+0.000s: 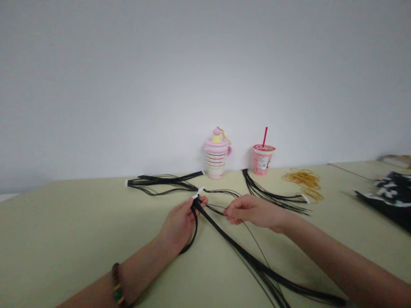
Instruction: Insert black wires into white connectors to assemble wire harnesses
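Left fingers [189, 205]: closed on the head of the black wire harness [265, 270], right by its white connector [195, 196]. Your left hand [176, 226] is turned palm up and inward, thumb on the near side, other fingers curled behind. A loop of wire hangs along that palm down to the wrist.

Right fingers [233, 214]: thumb and fingertips pinched together on thin strands of the same harness, just right of the left hand. Your right hand [252, 211] has its back up, wrist slightly bent, knuckles toward the wall [192, 77].

Forearms come in from the lower left and lower right corners, both cut off by the frame. Beaded bracelet [117, 286] on the left wrist.

Harness sits mid-desk [96, 222] in front of you. Its thick tail slants to the lower right, near your right forearm; some strands leave at the bottom edge.

Hard to read: how many strands you're pinching. Left fingertips are partly behind the connector. A second white piece [201, 190] shows right behind it; can't tell which bundle it's on.

Farther out: left rear bundle [157, 181], right rear bundle [271, 194], pink striped jug [216, 160], straw cup [261, 162], yellow bands [302, 177]. Dark pile [394, 192] at right is cut off and blurred.
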Available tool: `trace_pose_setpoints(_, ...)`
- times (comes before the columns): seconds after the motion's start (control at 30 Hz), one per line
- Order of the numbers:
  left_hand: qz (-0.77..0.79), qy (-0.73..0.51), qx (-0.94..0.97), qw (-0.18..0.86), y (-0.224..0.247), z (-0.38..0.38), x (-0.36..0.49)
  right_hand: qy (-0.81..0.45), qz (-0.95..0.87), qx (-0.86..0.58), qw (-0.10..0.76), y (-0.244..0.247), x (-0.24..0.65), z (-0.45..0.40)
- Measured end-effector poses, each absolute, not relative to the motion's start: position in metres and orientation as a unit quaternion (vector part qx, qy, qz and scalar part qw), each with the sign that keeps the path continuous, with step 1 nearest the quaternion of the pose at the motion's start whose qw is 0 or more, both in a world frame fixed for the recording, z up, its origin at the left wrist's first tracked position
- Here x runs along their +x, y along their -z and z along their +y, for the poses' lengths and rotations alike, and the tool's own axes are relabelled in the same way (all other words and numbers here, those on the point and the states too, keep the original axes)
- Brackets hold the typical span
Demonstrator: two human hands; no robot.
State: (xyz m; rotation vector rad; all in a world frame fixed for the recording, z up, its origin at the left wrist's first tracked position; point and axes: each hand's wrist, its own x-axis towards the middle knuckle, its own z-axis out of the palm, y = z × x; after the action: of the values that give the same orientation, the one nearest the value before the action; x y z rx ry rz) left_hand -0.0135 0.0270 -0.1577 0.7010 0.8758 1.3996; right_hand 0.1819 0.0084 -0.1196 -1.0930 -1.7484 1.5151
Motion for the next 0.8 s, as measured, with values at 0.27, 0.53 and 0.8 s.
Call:
trace_pose_setpoints(0.27, 0.382, -0.587, 0.327, 0.635, 0.16, 0.029, -0.014, -0.544, -0.618, -0.427, 0.373, 0.061, 0.227, -0.004)
trace_pose_setpoints(0.53, 0.389, -0.589, 0.313, 0.635, 0.165, 0.032, -0.012, -0.545, -0.529, -0.298, 0.578, 0.044, 0.254, 0.0)
trace_pose_setpoints(0.8, 0.383, -0.579, 0.337, 0.637, 0.163, 0.026, -0.011, -0.472, -0.499, -0.245, 0.684, 0.046, 0.254, 0.01)
